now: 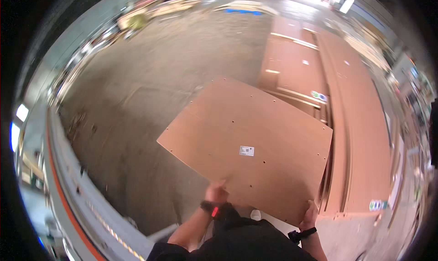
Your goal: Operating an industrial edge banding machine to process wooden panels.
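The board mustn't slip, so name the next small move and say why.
Perhaps slide the left grip toward the left corner of the brown board: this grip holds around mid-edge, the right grip is by the near corner, and neither is at the left one.

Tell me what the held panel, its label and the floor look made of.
Panel: likely wood-based board, perhaps plywood, judging by its smooth, low-sheen tan face and small holes. Label: probably paper or film, white with dark print. Floor: perhaps concrete, dull, blotchy grey-brown; blur leaves it open.
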The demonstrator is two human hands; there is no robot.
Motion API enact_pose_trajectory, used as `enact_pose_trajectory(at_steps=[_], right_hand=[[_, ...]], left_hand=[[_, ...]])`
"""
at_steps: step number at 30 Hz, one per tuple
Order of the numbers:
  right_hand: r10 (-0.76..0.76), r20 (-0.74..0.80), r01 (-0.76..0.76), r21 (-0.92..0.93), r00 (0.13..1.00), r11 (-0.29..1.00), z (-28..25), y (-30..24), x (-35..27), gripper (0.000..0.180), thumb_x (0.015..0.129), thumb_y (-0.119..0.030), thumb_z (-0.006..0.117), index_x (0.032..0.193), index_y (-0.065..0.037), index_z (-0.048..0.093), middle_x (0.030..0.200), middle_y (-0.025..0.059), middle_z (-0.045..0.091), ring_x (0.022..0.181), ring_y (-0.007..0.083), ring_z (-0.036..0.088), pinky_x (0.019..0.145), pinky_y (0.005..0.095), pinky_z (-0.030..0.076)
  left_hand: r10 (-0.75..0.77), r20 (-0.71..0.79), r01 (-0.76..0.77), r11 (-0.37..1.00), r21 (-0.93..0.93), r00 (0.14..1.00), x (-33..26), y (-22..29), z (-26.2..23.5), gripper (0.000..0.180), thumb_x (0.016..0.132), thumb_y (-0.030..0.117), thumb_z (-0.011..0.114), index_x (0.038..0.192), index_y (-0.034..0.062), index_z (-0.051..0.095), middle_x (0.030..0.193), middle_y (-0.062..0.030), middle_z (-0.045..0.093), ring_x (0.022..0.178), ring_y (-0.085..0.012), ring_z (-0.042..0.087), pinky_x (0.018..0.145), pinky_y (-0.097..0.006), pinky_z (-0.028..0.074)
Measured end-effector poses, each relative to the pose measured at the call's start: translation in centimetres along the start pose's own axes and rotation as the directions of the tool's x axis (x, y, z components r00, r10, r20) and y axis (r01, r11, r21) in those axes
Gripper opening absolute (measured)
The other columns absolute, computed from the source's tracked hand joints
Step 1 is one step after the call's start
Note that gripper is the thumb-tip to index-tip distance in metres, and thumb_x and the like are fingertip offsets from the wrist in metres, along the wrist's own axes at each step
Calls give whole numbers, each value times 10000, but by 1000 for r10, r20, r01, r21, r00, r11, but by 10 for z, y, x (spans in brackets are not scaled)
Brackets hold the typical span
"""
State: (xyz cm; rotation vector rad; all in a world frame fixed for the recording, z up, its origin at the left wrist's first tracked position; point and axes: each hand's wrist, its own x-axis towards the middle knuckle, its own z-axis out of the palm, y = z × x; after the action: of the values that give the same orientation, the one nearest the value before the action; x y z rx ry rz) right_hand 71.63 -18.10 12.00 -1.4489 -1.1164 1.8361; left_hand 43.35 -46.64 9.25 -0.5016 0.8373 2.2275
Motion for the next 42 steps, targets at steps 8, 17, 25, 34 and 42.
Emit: enact_pose_trajectory(at_steps=[8, 17, 25, 34, 42], right_hand=[[50, 573, 161, -311, 818, 937, 22, 16, 20, 197, 938, -233, 566, 950, -45, 623, 943, 34, 596, 938, 177, 557, 860, 347, 469], [338, 769, 210, -513, 542, 832, 74, 73, -57, 277, 910, -276, 571, 974, -14, 636, 911, 58, 626, 859, 226, 600, 801, 360, 486], [355, 859, 782, -494, 369, 381, 63, 178, -112, 465, 900, -383, 570, 930, 80, 598, 933, 197, 634, 869, 255, 611, 792, 372, 479], [533, 840, 617, -472, 101, 629, 45, 191, -238, 508, 882, -223, 721, 1216, 79, 488, 1184, 154, 629, 1086, 243, 608, 926, 380, 499], [554, 831, 695, -377, -37, 612, 69, 223, -279, 515, 845, -161, 795, 1206, 70, 510, 1194, 168, 626, 1074, 234, 619, 934, 373, 499]], left_hand=[[380, -306, -415, 908, -59, 873, -163, -129, -197, 62, 870, 124, 611, 809, 131, 603, 716, -23, 588, 642, -196, 578, 589, -333, 492], [708, -470, -734, 658, 168, 527, -372, -271, -215, 310, 832, 26, 679, 1136, 27, 618, 1051, -97, 665, 1023, -273, 629, 935, -439, 476], [299, -698, -677, 645, -355, 651, -482, -354, -232, 194, 928, 83, 645, 1117, 41, 649, 1010, -47, 664, 956, -221, 625, 871, -395, 503], [552, -804, -618, 716, 324, 218, -565, -392, -283, 254, 986, 212, 628, 1172, 40, 612, 1009, -102, 698, 845, -212, 685, 737, -366, 570], [406, -880, -750, 494, 439, -247, -610, -330, -232, 592, 922, 45, 629, 1450, 18, 361, 1435, -162, 481, 1209, -228, 557, 887, -336, 518]])
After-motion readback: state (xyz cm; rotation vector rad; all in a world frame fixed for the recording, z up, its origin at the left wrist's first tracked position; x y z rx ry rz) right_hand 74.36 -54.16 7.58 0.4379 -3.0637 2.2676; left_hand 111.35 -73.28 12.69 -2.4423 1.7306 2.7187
